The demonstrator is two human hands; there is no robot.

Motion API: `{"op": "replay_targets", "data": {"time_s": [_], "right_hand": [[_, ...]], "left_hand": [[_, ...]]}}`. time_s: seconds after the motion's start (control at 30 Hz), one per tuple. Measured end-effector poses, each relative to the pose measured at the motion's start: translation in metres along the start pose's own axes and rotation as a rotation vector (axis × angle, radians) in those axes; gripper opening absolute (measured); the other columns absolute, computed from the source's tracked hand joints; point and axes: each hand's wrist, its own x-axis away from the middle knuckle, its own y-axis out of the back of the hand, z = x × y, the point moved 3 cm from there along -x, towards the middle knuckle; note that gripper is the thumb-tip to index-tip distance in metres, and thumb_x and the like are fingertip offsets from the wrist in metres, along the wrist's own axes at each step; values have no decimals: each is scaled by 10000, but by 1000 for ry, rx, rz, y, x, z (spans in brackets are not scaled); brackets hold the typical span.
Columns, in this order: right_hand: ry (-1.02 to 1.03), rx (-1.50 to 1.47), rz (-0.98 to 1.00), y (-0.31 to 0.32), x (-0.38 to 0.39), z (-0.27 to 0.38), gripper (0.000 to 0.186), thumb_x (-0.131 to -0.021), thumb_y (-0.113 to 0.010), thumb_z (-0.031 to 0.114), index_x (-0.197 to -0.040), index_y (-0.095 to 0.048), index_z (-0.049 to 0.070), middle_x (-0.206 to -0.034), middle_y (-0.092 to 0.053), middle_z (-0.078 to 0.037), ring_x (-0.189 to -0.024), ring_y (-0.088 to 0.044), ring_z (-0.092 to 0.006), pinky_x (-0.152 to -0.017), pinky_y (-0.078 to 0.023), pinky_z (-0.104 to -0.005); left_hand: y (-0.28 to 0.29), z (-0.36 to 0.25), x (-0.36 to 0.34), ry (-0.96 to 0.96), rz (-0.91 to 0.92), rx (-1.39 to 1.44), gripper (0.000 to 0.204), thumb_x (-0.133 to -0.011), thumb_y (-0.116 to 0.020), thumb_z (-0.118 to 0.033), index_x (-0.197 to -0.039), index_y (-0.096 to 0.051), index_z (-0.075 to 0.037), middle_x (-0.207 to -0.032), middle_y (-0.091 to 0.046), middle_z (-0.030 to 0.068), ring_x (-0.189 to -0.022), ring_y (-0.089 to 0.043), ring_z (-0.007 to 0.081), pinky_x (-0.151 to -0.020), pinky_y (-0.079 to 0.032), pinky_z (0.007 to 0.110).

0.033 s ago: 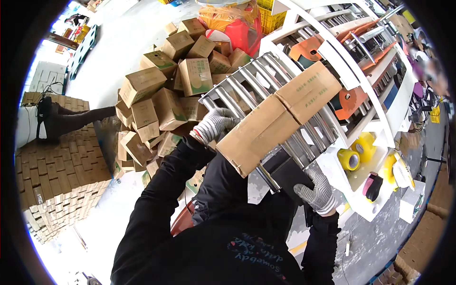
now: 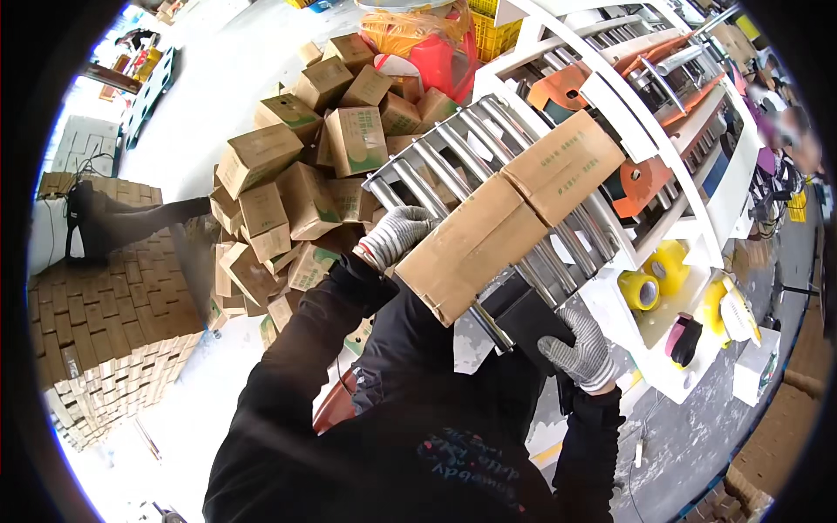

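Observation:
Two brown cardboard cartons lie end to end across the roller conveyor (image 2: 418,185): a nearer carton (image 2: 466,248) and a farther carton (image 2: 565,167). My left hand (image 2: 399,235), in a grey striped glove, is beside the nearer carton's left side, fingers stretched toward it. Whether the fingertips press on the carton I cannot tell. At the conveyor's near end is a black box-shaped thing (image 2: 523,318). My right hand (image 2: 582,353), gloved alike, grips its right edge, with the thumb on top and the fingers along the side.
A heap of brown cartons (image 2: 301,196) lies left of the conveyor. Farther left stands a stack of flat cardboard (image 2: 113,296). A white-framed machine (image 2: 711,209) with orange parts joins the conveyor. Right of it, a white tray holds yellow tape rolls (image 2: 641,292) and a tape dispenser (image 2: 737,314).
The view has shifted very slightly. Both hands and the two cartons stay in practically the same places.

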Motion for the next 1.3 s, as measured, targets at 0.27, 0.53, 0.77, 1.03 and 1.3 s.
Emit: {"op": "replay_targets", "data": {"time_s": [0.27, 0.53, 0.77, 1.03, 1.3], "right_hand": [[54, 65, -5, -1, 5, -27, 488, -701, -710, 377, -948, -599, -28, -772, -632, -159, -692, -624, -271, -642, -481, -337], [-39, 43, 0, 0, 25, -56, 479, -680, -726, 408, -893, -620, -7, -708, -637, -152, -652, -636, -271, -605, -487, -344], [-199, 135, -55, -10, 12, -60, 505, -681, -653, 443, -890, -640, -17, -781, -612, -253, -766, -620, -366, -700, -488, -398], [-318, 23, -83, -25, -16, -40, 600, -725, -630, 468, -1034, -603, -45, -941, -628, -234, -856, -615, -305, -784, -468, -354], [-356, -168, -109, -78, -7, -52, 515, -760, -664, 446, -818, -648, -65, -644, -601, -105, -595, -527, -154, -573, -420, -304]], "left_hand": [[2, -59, 23, -201, -372, -533, 351, -861, -571, -318, -1018, -586, -4, -910, -609, 213, -894, -597, 348, -783, -477, 375], [-65, -86, 54, -130, -304, -1001, 597, -888, -467, -378, -1347, -274, -48, -1166, -490, 239, -1010, -532, 403, -849, -444, 450], [-79, -104, 57, -45, -367, -1206, 650, -853, -519, -426, -1328, -313, -34, -1197, -486, 238, -1113, -470, 407, -915, -373, 514], [-120, -118, 71, -147, -539, -1160, 887, -530, -772, -387, -1281, -382, -123, -1150, -397, 235, -1066, -412, 405, -905, -336, 503], [-48, -124, 172, -209, -738, -918, 895, -477, -791, -271, -1269, -393, -146, -1127, -419, 238, -1032, -454, 396, -860, -411, 468]]}}
